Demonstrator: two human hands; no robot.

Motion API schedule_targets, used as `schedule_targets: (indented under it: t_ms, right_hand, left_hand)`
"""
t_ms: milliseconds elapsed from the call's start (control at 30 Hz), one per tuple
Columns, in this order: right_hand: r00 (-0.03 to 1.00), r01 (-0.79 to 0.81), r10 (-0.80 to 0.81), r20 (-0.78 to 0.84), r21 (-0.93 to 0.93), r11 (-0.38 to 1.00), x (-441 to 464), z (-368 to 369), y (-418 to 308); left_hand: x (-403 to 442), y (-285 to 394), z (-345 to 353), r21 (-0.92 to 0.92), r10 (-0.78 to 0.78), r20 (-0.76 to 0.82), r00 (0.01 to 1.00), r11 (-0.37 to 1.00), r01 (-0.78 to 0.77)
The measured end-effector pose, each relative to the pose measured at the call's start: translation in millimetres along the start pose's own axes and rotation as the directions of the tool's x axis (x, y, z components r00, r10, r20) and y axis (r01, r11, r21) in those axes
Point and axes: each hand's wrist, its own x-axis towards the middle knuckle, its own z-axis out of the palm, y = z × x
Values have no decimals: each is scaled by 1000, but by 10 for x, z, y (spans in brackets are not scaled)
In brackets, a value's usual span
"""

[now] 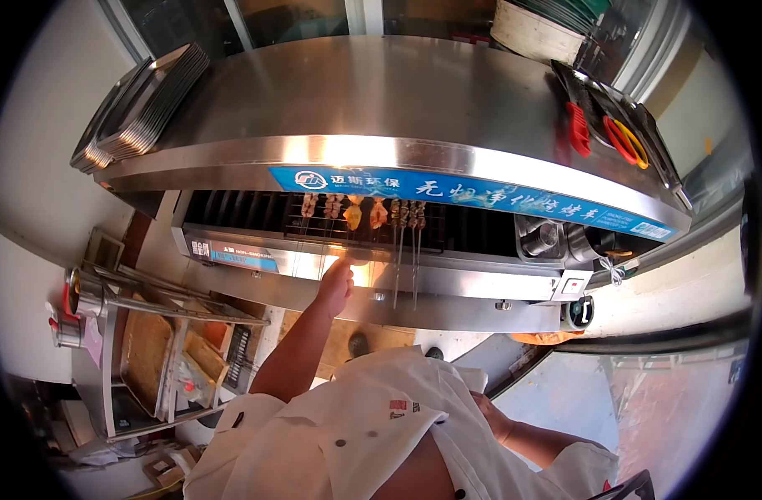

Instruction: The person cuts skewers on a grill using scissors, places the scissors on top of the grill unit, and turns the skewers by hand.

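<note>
My left hand [339, 282] reaches to the front edge of a steel grill [473, 283], its fingers closed at the near end of a skewer with yellowish meat [353, 215]. Beside it lies a skewer with orange-brown meat [378, 215]. Darker meat skewers [310, 206] rest to the left. Further right, more skewers [410, 215] lie with long metal sticks over the front edge. Glare near my left hand blurs the sticks. My right hand [492, 418] is low beside my white jacket, away from the grill, its fingers partly hidden.
A steel hood [356, 100] with a blue sign overhangs the grill. Stacked trays [152, 104] stand on its left; red-handled tools [579, 129] and scissors [624, 142] lie on its right. Metal containers [541, 239] sit at the grill's right end. A shelf rack [177, 367] stands at left.
</note>
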Motion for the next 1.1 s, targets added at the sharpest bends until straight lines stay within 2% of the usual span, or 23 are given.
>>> schedule_targets:
  t_ms: [100,167,200,233,267,300,367,400,433,500,533,600,633,667,733,767,833,867,1033,1100]
  right_hand:
    - [1000,-18,17,14,57,998,-12,30,44]
    - [1000,-18,17,18,54,998,-27,36,56]
    - [1000,-18,17,20,53,998,-37,41,66]
    - [1000,-20,19,22,50,999,-45,54,83]
    - [1000,-21,20,22,50,999,-54,66,97]
    - [1000,-22,21,22,49,999,-55,73,103]
    - [999,-29,27,17,77,997,-55,78,108]
    - [999,-31,30,16,86,996,-58,83,117]
    - [999,-26,24,31,74,997,-80,99,154]
    - [999,-19,16,47,62,998,-119,116,207]
    - [998,-16,12,58,71,997,-123,116,216]
    - [998,-11,6,67,81,997,-124,105,204]
    - [999,3,-6,50,62,998,-107,84,170]
    - [999,10,-12,41,53,999,-109,79,165]
    - [999,17,-18,37,39,999,-129,85,172]
    - [999,16,-17,38,37,999,-145,90,166]
    - [999,24,-25,28,15,1000,-150,70,109]
    - [999,29,-29,20,3,1000,-163,79,121]
    - [999,-11,8,48,67,998,-270,159,214]
    - [999,5,-7,46,45,999,-238,115,143]
  left_hand:
    - [11,-37,-49,1,-30,7,1000,1000,30]
    - [-5,-113,-61,339,119,-109,987,938,-76]
    - [-29,-170,-71,338,119,-108,987,938,-76]
    - [-64,-231,-83,719,493,-47,869,621,-314]
    - [-72,-274,-90,920,740,175,650,113,-376]
    - [-216,-197,20,920,740,175,650,112,-375]
    - [-643,26,377,913,752,288,594,-28,-407]
    - [-653,-22,417,894,710,320,627,-8,-447]
    - [-643,-82,458,867,653,318,687,94,-490]
    - [-558,-243,523,887,593,254,764,171,-428]
    - [-463,-334,527,887,594,254,763,171,-428]
    - [-309,-458,533,841,464,74,883,447,-305]
    - [-247,-484,521,841,465,74,882,446,-306]
    - [-170,-499,510,767,366,26,930,589,-254]
    - [-260,-334,656,618,206,-59,977,776,-126]
    - [-193,-379,634,619,205,-58,977,775,-126]
    - [12,-521,543,733,340,-109,934,663,-155]
    - [19,-520,538,734,340,-107,934,661,-156]
    - [338,-765,258,658,543,-91,834,662,-359]
    - [280,-672,292,557,457,-97,884,761,-332]
